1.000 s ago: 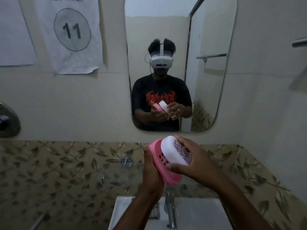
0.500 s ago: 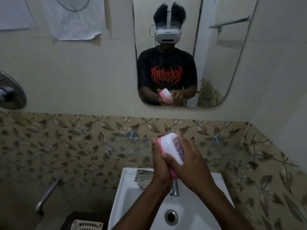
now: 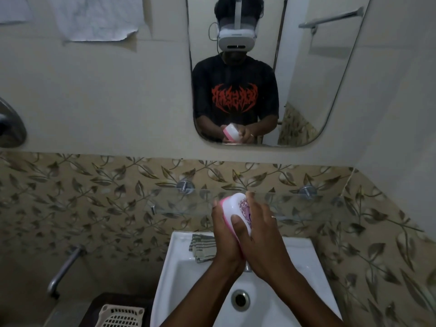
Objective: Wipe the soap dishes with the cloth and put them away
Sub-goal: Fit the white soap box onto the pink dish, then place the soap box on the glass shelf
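Both hands above white sink (image 3: pixel 297 251), clasping pink-and-white soap dish (image 3: pixel 236 210) between them: left hand (image 3: pixel 224 234) wrapped around pink underside, right hand (image 3: pixel 259 234) gripping white lid. Striped cloth (image 3: pixel 201 247) folded on sink's back left corner. Glass shelf (image 3: pixel 306 204) on leaf-patterned tiles behind. Mirror (image 3: pixel 306 90) above. White basket (image 3: pixel 120 316) low beside sink's left edge.
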Demonstrator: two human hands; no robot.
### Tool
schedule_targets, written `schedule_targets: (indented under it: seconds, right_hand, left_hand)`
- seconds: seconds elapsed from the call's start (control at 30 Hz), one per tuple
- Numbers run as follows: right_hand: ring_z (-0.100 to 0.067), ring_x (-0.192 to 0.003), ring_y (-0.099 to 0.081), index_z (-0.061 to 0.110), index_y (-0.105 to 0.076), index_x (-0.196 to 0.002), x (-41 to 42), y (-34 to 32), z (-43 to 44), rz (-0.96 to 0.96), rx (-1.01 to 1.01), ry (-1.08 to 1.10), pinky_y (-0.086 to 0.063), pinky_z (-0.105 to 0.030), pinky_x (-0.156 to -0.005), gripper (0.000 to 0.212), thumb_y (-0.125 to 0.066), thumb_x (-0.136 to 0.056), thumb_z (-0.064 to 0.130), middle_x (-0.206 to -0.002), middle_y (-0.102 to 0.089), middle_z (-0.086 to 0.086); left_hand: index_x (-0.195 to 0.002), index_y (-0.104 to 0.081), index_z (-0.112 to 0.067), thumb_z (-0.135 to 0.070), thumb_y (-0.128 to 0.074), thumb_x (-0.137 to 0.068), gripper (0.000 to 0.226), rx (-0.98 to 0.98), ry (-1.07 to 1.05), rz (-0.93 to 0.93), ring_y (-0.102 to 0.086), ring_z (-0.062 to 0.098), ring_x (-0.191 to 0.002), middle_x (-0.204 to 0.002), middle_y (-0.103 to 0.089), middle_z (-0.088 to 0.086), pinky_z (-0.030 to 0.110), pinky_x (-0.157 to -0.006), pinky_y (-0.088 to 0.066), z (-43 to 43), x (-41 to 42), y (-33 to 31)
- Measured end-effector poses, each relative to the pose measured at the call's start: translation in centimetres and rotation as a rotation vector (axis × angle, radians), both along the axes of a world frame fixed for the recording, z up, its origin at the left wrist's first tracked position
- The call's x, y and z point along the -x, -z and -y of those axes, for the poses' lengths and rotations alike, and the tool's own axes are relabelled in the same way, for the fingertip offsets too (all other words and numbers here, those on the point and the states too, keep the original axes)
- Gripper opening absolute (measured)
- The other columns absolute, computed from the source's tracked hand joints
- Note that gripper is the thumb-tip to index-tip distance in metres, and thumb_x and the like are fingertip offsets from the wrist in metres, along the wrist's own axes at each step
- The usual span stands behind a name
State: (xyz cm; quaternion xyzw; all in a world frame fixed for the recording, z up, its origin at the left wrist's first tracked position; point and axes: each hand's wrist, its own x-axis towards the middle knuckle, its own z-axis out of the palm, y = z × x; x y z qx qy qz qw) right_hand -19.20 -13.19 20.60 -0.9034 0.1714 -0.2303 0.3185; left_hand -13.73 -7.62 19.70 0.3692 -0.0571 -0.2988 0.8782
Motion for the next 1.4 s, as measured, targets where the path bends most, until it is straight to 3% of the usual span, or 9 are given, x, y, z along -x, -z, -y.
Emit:
schedule_targets:
  seconds: [0.2,0.3,0.37,0.47,0.63,0.73,0.83,1.2,1.4]
  right_hand:
    - [-0.012,-0.13,-0.027,0.039,-0.002,-0.153,-1.1,0.3,0.8,-0.101,-0.015,-0.069,-0.035,-0.024,-0.095,0.086,-0.03,-0.082,0.08,-0.143,-0.02,0.011]
    - [-0.006,-0.121,-0.032,0.041,-0.005,-0.153,-1.4,0.3,2.2,-0.111,-0.141,-0.094,-0.035,-0.023,-0.093,0.097,-0.06,-0.078,0.069,-0.136,-0.023,0.013]
    - [-0.003,-0.118,-0.042,0.035,-0.02,-0.152,-1.4,0.5,3.8,-0.063,-0.215,-0.068,-0.042,-0.024,-0.092,0.105,-0.077,-0.067,0.062,-0.134,-0.036,0.012]
    - [-0.005,-0.105,-0.059,0.028,-0.042,-0.137,-1.7,0.6,6.3,-0.037,-0.291,-0.048,-0.053,-0.024,-0.083,0.093,-0.089,-0.059,0.047,-0.126,-0.056,0.01]
    - [-0.015,-0.101,-0.062,0.028,-0.056,-0.119,-3.6,0.5,12.0,-0.063,-0.166,-0.034,-0.057,-0.043,-0.085,0.082,-0.088,-0.047,0.045,-0.116,-0.062,0.002]
    - [-0.019,-0.108,-0.059,0.02,-0.057,-0.124,-4.7,1.3,14.3,-0.049,-0.061,-0.079,-0.052,-0.044,-0.093,0.083,-0.091,-0.05,0.037,-0.119,-0.058,0.001]
    - [-0.018,-0.11,-0.057,0.023,-0.056,-0.127,-5.8,1.5,15.2,-0.054,-0.009,-0.122,-0.049,-0.042,-0.096,0.082,-0.092,-0.053,0.027,-0.121,-0.058,0.002]
    - [-0.013,-0.109,-0.054,0.016,-0.058,-0.129,-7.8,3.4,16.3,-0.073,0.019,-0.162,-0.04,-0.023,-0.094,0.082,-0.092,-0.055,0.013,-0.123,-0.06,-0.002]
    - [-0.025,-0.123,-0.049,0.013,-0.048,-0.134,-7.9,3.7,16.1,-0.163,0.046,-0.063,-0.042,-0.033,-0.099,0.093,-0.092,-0.054,0.031,-0.133,-0.053,-0.009]
  left_hand:
    - [-0.103,-0.066,-0.004,-0.06,-0.032,-0.094,0.066,0.103,0.008,-0.04,-0.069,0.024,-0.077,-0.085,-0.069,0.016,0.032,-0.068,-0.058,0.0,-0.9,0.5]
    - [-0.12,-0.061,-0.004,-0.065,-0.039,-0.091,0.07,0.107,-0.053,-0.104,-0.069,0.031,-0.092,-0.103,-0.069,0.022,0.037,-0.073,-0.06,0.5,-2.4,0.8]
    - [-0.131,-0.054,-0.012,-0.062,-0.049,-0.086,0.069,0.102,-0.159,-0.133,-0.065,0.037,-0.106,-0.121,-0.064,0.025,0.046,-0.079,-0.059,1.0,-3.8,1.2]
    - [-0.133,-0.052,-0.016,-0.051,-0.055,-0.086,0.059,-0.037,-0.201,0.076,-0.062,0.037,-0.114,-0.127,-0.062,0.02,0.048,-0.082,-0.058,1.3,-5.5,2.1]
    - [-0.113,-0.067,-0.019,-0.029,-0.063,-0.093,0.023,-0.706,-0.181,0.799,-0.067,0.019,-0.102,-0.111,-0.069,0.005,0.034,-0.086,-0.057,0.1,-9.5,2.2]
    - [-0.117,-0.069,-0.018,-0.033,-0.079,-0.078,0.043,-0.98,-0.104,1.109,-0.063,0.014,-0.101,-0.11,-0.066,-0.003,0.03,-0.084,-0.054,0.2,-11.3,1.6]
    - [-0.119,-0.068,-0.019,-0.039,-0.085,-0.069,0.057,-1.137,-0.117,1.318,-0.061,0.021,-0.106,-0.115,-0.068,0.004,0.032,-0.087,-0.048,0.7,-12.2,1.7]
    - [-0.122,-0.067,-0.028,-0.052,-0.078,-0.069,0.059,-1.299,-0.18,1.425,-0.06,0.026,-0.101,-0.107,-0.067,0.004,0.035,-0.082,-0.048,1.8,-13.5,3.4]
    - [-0.113,-0.069,-0.022,-0.055,-0.075,-0.071,0.053,-1.318,-0.245,1.397,-0.06,0.021,-0.102,-0.107,-0.066,0.001,0.035,-0.082,-0.05,1.0,-13.3,4.0]
